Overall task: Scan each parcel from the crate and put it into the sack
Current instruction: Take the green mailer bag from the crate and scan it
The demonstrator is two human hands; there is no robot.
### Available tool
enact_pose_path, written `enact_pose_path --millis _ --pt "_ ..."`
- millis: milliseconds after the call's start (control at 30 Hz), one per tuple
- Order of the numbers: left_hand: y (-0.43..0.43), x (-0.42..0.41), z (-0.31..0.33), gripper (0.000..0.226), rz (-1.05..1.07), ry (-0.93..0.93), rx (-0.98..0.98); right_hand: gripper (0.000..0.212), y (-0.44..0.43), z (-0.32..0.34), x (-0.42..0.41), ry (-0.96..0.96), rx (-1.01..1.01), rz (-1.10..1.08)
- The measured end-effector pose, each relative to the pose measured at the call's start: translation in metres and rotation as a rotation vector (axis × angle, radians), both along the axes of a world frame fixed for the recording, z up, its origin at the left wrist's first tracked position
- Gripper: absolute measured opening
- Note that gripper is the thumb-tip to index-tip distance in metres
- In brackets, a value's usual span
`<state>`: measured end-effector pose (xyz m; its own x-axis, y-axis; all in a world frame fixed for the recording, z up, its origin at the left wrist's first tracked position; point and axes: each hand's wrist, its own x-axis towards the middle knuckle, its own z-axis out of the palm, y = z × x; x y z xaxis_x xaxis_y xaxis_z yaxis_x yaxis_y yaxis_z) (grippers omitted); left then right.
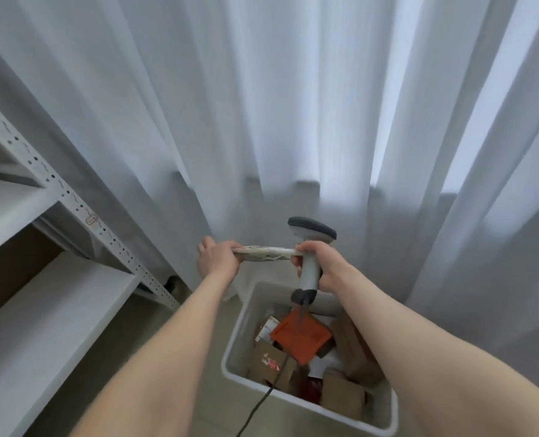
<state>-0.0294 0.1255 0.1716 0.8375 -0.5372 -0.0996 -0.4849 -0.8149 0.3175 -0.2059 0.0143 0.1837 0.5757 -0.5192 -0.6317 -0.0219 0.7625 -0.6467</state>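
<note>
Now, left hand [219,258] pinches a flat parcel [265,253], right hand [321,263] grips the scanner [312,238] beside it; plenty of parcels [299,337] wait in the crate [243,329], so much remains, I'd say.

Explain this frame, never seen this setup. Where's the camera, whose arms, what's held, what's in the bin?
There is no robot here. It is a single picture from a wide-angle camera worn on a person's head, looking forward and down, so the two bare arms are the wearer's own.

The left hand grips one end of a flat parcel, held about level in front of the body. The right hand grips the handle of a corded barcode scanner, and its fingers meet the parcel's other end.

Below on the floor stands a pale crate with more parcels in it: an orange flat parcel and several cardboard boxes.

A metal shelf rack is on the left and a curtain hangs behind. I cannot clearly make out a sack.
</note>
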Motion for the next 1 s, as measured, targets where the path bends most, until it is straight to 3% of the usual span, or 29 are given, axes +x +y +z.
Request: enact_pose_path --millis 100,267,433,667,800,900,1000 --pt "0.018 0.009 0.029 0.015 0.024 0.014 -0.038 0.019 0.021 0.034 0.001 -0.075 -0.043 -0.041" --pt "0.059 0.026 0.057 0.017 0.154 0.249 -0.317 0.019 0.061 0.056 0.003 -0.078 -0.14 -0.245" --pt "0.088 0.036 0.078 0.029 0.176 0.519 -0.558 0.023 0.104 0.054 -0.006 0.0 -0.17 -0.21" --pt "0.11 0.033 0.11 0.032 0.023 0.793 -0.602 0.034 0.138 0.065 -0.015 -0.015 -0.195 -0.117" --pt "0.12 0.026 0.127 0.039 -0.029 0.985 -0.617 0.034 0.142 0.073 -0.014 0.013 -0.222 -0.174" --pt "0.133 0.019 0.126 0.036 -0.048 1.019 -0.424 0.03 0.141 0.079 -0.019 0.016 -0.227 -0.244" --pt "0.132 0.007 0.12 0.032 0.021 1.038 -0.475 0.022 0.14 0.086 -0.026 0.042 -0.256 -0.267"
